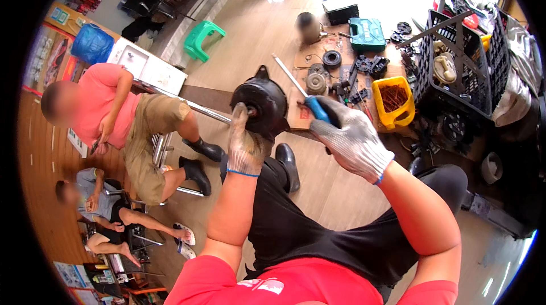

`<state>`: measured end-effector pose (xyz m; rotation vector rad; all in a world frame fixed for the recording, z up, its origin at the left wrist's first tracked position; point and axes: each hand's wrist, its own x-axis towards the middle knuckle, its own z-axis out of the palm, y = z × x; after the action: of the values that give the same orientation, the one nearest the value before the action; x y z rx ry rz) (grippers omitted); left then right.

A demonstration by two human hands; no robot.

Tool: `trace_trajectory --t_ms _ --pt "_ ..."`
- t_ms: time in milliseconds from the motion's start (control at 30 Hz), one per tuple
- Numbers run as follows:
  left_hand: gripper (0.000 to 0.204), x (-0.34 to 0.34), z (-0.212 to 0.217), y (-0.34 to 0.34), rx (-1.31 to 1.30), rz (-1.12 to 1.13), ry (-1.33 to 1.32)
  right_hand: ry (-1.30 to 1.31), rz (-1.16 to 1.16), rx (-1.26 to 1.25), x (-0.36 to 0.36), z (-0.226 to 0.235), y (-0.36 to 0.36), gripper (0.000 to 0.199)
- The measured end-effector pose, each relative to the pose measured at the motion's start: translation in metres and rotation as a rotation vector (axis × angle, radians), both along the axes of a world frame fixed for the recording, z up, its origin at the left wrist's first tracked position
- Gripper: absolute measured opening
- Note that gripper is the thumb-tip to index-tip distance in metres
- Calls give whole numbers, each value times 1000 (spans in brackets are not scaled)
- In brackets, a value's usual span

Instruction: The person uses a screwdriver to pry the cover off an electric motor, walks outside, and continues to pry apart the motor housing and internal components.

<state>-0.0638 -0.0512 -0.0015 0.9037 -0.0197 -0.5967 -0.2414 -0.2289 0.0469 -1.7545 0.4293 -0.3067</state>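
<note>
My left hand (245, 144), in a worn grey knit glove, grips a round black motor housing (263, 100) from below and holds it up in front of me. My right hand (350, 139), also gloved, is closed around the blue handle of a screwdriver (314, 106). Its long metal shaft (289, 74) points up and left, just right of the housing's top. My knees in black trousers sit below both hands.
On the wooden floor ahead lie a cardboard sheet with motor parts (324, 69), a yellow bin of rusty screws (393, 100), a green tool case (367, 33) and a black crate (460, 60). Two seated people (122, 114) are at my left, near a green stool (202, 38).
</note>
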Motion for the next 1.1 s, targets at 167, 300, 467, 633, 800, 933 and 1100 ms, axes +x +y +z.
trace_trajectory --t_ms 167,300,467,633,800,933,1100 --pt "53 15 16 23 -150 118 -14 -7 88 -113 -27 22 -8 38" --pt "69 18 17 31 -76 207 -204 58 265 -62 -40 28 3 44" --pt "78 22 11 36 -14 223 -341 -21 268 11 -39 30 7 39" --pt "70 20 11 30 -108 163 -358 -90 201 -85 -34 18 10 32" --pt "70 15 11 26 -85 188 -420 -30 236 -111 -32 25 8 28" --pt "71 18 2 30 -45 256 -441 -77 204 -165 -33 21 11 28" --pt "70 7 20 21 -83 153 -558 -47 198 -156 -33 21 14 34"
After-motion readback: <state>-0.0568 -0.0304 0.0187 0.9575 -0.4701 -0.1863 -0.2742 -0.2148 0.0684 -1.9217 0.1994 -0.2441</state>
